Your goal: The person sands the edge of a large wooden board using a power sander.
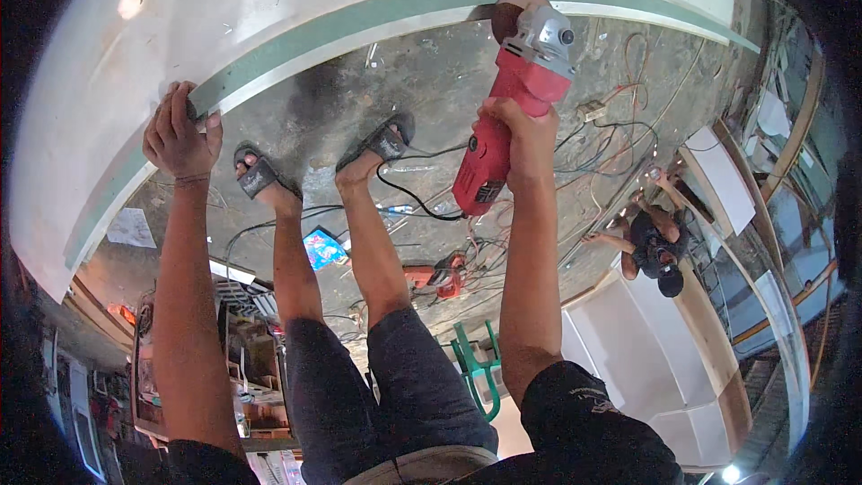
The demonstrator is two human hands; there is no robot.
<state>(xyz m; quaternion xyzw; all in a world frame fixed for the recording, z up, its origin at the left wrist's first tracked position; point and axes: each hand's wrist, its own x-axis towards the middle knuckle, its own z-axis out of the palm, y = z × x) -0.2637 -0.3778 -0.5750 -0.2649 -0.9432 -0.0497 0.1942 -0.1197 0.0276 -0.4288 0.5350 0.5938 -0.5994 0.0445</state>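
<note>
A large white panel [296, 0] with a green-grey band [359, 25] along its curved edge spans the top of the view. My right hand [525, 139] grips a red angle grinder [516, 94] by its body. The grinder's silver head points away from me, and its brown disc [519, 11] lies against the banded edge. A black cord runs from the tool's rear end. At the left, my left hand [182, 135] is closed over the panel's edge, fingers on top and thumb at the near side. Something small and dark shows by its fingertips; what it is, I cannot make out.
My sandalled feet stand on a stained concrete floor [449, 81] strewn with cables and a socket box [592, 110]. Near my feet lie a red power tool [435, 275] and a blue packet [323, 249]. A co-worker [658, 238] sits at the right beside white panels. A green stool [476, 364] stands nearby.
</note>
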